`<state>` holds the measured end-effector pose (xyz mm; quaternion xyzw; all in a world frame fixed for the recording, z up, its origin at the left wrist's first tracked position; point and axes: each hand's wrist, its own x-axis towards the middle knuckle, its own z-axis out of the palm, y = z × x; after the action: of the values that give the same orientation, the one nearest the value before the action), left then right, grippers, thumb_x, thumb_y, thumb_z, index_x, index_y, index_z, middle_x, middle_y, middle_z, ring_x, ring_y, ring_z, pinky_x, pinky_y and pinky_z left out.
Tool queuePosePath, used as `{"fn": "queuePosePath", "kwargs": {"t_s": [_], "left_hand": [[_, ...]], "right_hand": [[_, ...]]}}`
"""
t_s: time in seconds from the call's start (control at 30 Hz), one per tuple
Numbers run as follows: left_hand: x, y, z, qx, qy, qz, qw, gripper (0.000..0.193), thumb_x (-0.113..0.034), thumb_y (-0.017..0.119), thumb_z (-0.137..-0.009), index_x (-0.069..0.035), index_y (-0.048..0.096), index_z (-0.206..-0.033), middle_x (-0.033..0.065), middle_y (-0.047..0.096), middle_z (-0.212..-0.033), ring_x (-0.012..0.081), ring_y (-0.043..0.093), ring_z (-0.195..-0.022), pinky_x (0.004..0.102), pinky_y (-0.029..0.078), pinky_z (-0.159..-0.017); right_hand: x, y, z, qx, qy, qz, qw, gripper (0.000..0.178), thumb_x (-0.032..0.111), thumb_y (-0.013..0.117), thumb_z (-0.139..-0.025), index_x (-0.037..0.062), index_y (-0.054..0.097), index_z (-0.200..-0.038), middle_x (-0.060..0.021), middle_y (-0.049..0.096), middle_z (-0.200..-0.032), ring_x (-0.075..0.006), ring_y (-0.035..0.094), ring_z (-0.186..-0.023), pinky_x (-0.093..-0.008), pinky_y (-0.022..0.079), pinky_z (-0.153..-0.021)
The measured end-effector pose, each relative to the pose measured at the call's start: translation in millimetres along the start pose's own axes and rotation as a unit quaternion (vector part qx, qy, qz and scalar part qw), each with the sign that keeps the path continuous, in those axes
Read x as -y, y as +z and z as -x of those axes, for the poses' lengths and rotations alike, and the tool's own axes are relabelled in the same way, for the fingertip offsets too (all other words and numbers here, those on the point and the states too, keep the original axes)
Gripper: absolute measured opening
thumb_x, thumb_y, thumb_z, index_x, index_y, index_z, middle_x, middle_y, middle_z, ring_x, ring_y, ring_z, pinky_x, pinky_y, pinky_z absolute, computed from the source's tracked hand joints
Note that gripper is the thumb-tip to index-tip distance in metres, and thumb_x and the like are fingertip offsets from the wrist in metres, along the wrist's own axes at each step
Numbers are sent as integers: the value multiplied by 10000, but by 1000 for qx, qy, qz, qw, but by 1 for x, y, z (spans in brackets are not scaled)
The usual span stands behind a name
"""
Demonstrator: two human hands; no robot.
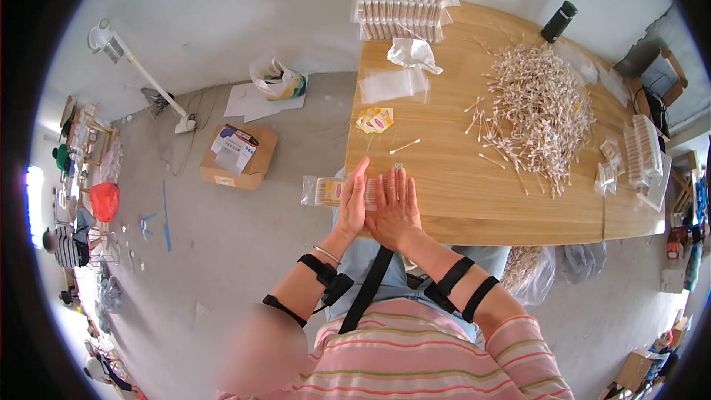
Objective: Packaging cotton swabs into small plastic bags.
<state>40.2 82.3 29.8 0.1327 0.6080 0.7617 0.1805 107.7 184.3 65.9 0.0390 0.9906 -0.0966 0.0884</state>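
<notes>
A clear packet of cotton swabs (326, 192) with a yellow label lies at the table's left edge and sticks out past it. My left hand (355, 198) stands on its side across the packet, fingers stretched out and close together. Beside it, my right hand (398, 209) lies flat, palm down, with fingers extended over the packet's right part, which it mostly hides. A loose cotton swab (405, 146) rests on the wood just beyond my hands. Farther off are small yellow label cards (375, 120) and flat clear plastic bags (392, 85).
A large heap of loose cotton swabs (537, 107) covers the table's (452, 211) right half. Stacked packets (404, 0), a crumpled white sheet (413, 54) and a dark bottle (559, 22) stand farther back. An open cardboard box (255, 167) sits on the floor at left.
</notes>
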Motion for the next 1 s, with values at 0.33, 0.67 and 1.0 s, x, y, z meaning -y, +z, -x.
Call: {"fn": "queuePosePath", "kwargs": {"t_s": [0.33, 0.67, 1.0], "left_hand": [[6, -2, -3, 0, 11, -12, 1000, 555, -389, 288, -1036, 7, 356, -1420, 139, 357, -1477, 241, 301, -1380, 350, 236, -1133], [7, -4, 2, 5, 9, 36, 999, 572, -379, 306, -1035, 16, 281, -1449, 127, 281, -1510, 211, 216, -1413, 335, 159, -1161], [11, 0, 1, -16, 19, 4, 1000, 573, -396, 324, -1029, 12, 328, -1432, 129, 357, -1466, 204, 310, -1358, 320, 222, -1126]], "right_hand": [[-1, 3, -5, -7, -29, 11, 999, 732, 461, 355, -921, 33, 189, -1491, -170, 108, -1566, -356, 25, -1454, -505, -1, -1163], [-44, 22, -21, -280, 0, -571, 772, 612, 110, 411, -884, -22, 234, -1454, -248, 174, -1530, -389, 107, -1438, -420, 134, -1163], [-30, 24, -19, -241, -64, -559, 791, 570, 121, 416, -902, -34, 274, -1432, -230, 201, -1527, -383, 135, -1435, -426, 140, -1161]]}}
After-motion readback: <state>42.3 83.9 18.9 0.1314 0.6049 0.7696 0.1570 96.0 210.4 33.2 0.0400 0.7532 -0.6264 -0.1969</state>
